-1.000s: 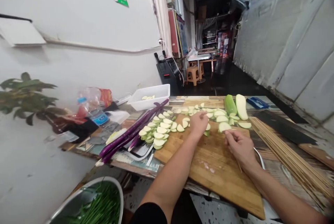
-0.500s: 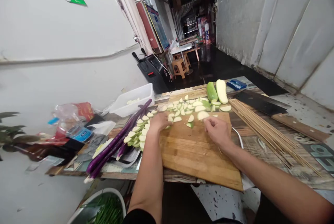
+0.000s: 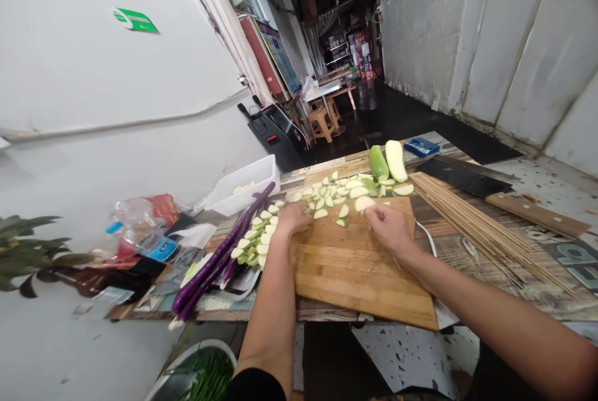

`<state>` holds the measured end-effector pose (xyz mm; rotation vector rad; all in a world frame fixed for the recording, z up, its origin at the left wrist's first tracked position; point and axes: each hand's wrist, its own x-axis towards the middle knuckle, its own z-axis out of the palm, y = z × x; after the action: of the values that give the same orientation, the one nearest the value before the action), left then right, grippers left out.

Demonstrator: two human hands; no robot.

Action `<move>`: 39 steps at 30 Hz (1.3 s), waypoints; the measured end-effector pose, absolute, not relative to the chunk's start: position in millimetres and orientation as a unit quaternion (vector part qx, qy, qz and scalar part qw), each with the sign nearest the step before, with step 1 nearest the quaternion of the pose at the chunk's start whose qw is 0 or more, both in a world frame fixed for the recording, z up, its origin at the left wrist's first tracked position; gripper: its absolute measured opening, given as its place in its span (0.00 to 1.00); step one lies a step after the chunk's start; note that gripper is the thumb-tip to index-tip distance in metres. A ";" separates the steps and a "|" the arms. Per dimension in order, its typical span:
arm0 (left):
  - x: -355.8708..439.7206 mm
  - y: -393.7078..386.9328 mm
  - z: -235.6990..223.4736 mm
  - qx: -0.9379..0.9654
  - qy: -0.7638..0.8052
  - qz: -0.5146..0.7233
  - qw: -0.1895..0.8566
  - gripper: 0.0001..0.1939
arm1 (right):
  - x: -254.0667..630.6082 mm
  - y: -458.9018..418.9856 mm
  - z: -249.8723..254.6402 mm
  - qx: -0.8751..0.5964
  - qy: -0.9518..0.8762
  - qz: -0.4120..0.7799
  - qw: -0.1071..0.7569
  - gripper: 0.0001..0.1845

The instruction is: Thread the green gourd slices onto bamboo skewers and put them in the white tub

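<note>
My left hand (image 3: 293, 219) rests at the far left edge of the wooden cutting board (image 3: 364, 276), fingers curled down and pinched on a pale green squash slice. My right hand (image 3: 390, 226) is closed in a pinch over the board's far middle, with a thin bamboo skewer running back under the palm. Several squash slices (image 3: 327, 192) lie scattered beyond both hands, and another heap of slices (image 3: 255, 242) sits left of the board. Two squash halves (image 3: 387, 161) stand further back.
A bundle of bamboo skewers (image 3: 471, 226) and a cleaver (image 3: 467, 180) lie right of the board. Long purple eggplants (image 3: 219, 258), a white tub (image 3: 243, 183), a water bottle (image 3: 154, 245) and bags crowd the left. A metal bowl of greens (image 3: 200, 376) sits below the table edge.
My left hand has moved left from the middle slices to the board's left edge. My right hand stays closed near the slices. The view has swung slightly.
</note>
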<state>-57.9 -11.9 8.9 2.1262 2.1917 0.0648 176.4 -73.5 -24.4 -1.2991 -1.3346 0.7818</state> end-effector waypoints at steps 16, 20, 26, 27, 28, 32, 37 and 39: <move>-60.8 -12.7 19.4 0.713 0.674 0.153 0.115 0.12 | 176.1 -69.4 -36.5 -0.534 -0.592 0.310 0.518 0.15; -35.9 -3.0 17.1 0.616 0.624 0.377 0.299 0.14 | 174.7 -69.9 -41.1 -0.517 -0.618 0.281 0.522 0.16; 7.9 9.2 -0.9 0.385 0.488 0.540 0.568 0.09 | 174.3 -74.5 -38.8 -0.501 -0.653 0.272 0.499 0.16; 11.4 8.9 -3.0 0.375 0.484 0.544 0.574 0.08 | 174.3 -75.0 -37.6 -0.501 -0.656 0.278 0.491 0.16; 13.6 8.3 -4.5 0.369 0.485 0.545 0.575 0.08 | 174.3 -75.6 -36.4 -0.501 -0.660 0.284 0.483 0.17; 14.6 6.4 -4.7 0.326 0.481 0.559 0.591 0.10 | 174.0 -78.0 -33.4 -0.498 -0.669 0.301 0.462 0.17; 8.3 8.0 0.9 0.237 0.430 0.617 0.615 0.03 | 173.3 -79.5 -33.6 -0.512 -0.662 0.295 0.461 0.17; 6.3 8.9 2.7 0.209 0.426 0.629 0.616 0.04 | 173.1 -79.3 -34.1 -0.511 -0.668 0.289 0.458 0.17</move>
<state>6.3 8.9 2.7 0.4810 0.9810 1.4477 173.1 -79.3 -34.1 -1.2588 -1.6464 0.7111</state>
